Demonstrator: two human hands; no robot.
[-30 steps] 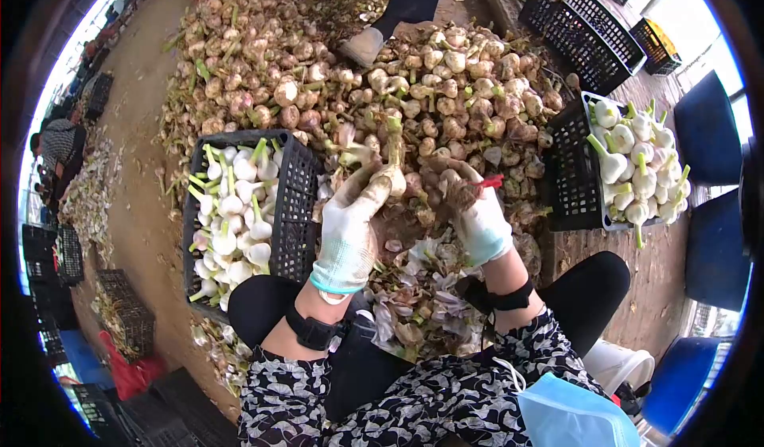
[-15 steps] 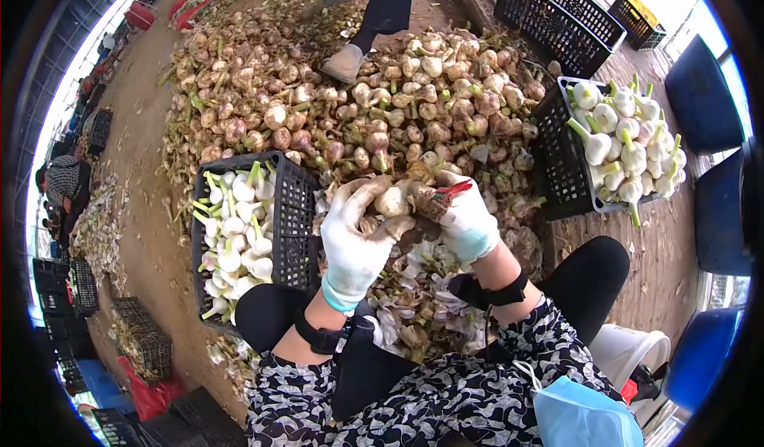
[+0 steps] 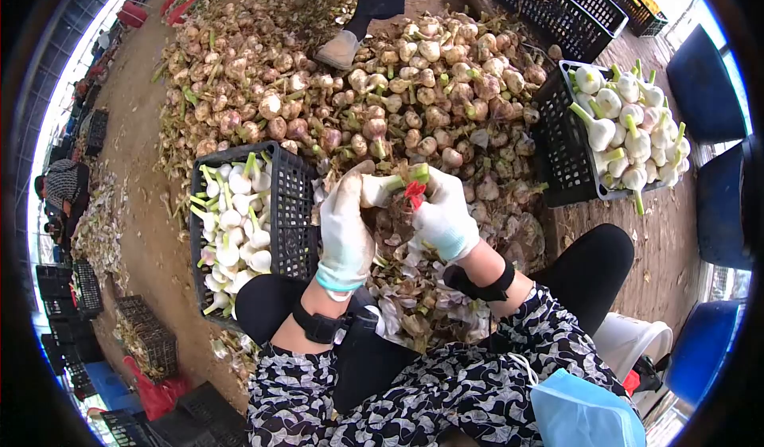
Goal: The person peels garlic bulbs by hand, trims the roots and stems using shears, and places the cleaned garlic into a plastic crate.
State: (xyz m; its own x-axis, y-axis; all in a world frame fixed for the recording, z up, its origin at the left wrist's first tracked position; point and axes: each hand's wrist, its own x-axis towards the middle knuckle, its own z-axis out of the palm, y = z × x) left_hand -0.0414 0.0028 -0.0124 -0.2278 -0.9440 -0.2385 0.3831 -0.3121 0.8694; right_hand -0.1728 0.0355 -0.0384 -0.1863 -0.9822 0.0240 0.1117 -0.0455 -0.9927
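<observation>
My left hand [image 3: 348,226], in a white glove soiled at the fingers, is closed around a garlic bulb [image 3: 374,192]. Its green stem [image 3: 403,181] points right, towards my other glove. My right hand [image 3: 446,218] is closed at the stem end, and a small red piece [image 3: 415,196] shows by its thumb; what that is I cannot make out. Brown dry skin hangs between the two hands. Below them lies a heap of peeled garlic skins [image 3: 430,304]. Just left of my left hand stands a black crate [image 3: 294,224] with clean white garlic bulbs [image 3: 231,236].
Ahead spreads a large pile of unpeeled garlic [image 3: 446,89], with another person's shoe [image 3: 339,50] in it. A second black crate [image 3: 557,141] heaped with white garlic stands right. Blue barrels [image 3: 708,81] and a white bucket [image 3: 633,340] are at far right.
The bulb has turned, so its green stem now shows pointing right. My left hand has become more upright, and my right hand has shifted slightly left.
</observation>
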